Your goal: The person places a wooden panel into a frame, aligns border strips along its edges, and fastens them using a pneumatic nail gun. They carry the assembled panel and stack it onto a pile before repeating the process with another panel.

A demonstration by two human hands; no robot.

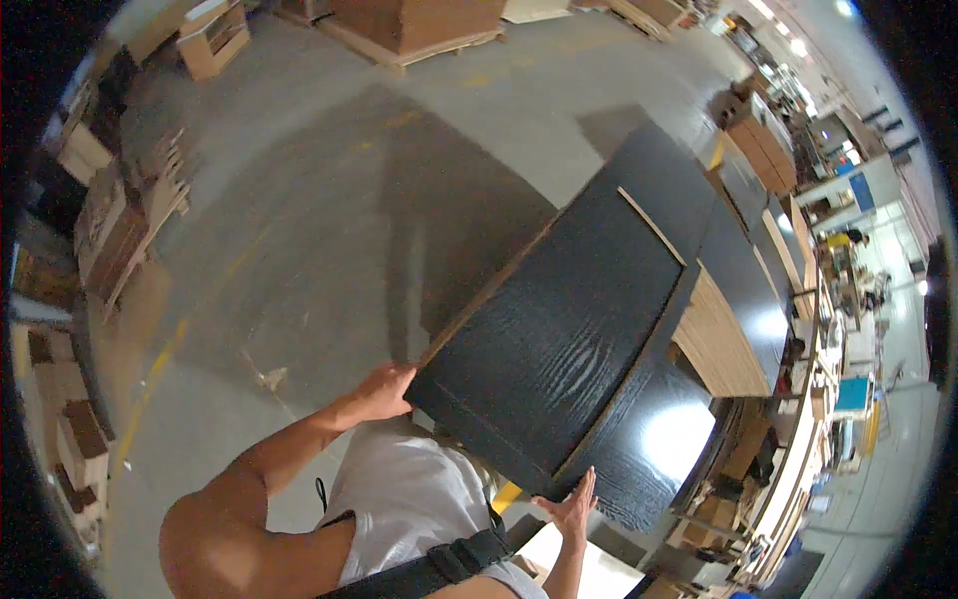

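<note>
A large black wood-grained panel (539, 349) slants across the middle, from my body toward the far right. My left hand (387, 391) is closed round its near left corner. At the near edge, further right, my right hand (571, 507) rests against the black boards with its fingers straight and the thumb spread apart. A thin pale strip (651, 227) lies on the panel's far part. Just to the right is another black panel (649, 429) with a bright glare on it. Between the black boards shows a bare wood-coloured board (720, 334).
Further right, more black panels (740, 265) lie beside a long cluttered bench (798, 439). Cardboard boxes (760, 140) stand at the far right. A pallet with a large brown stack (414, 30) is at the back. Stacked boards (125, 220) line the left, past a yellow floor line (150, 389).
</note>
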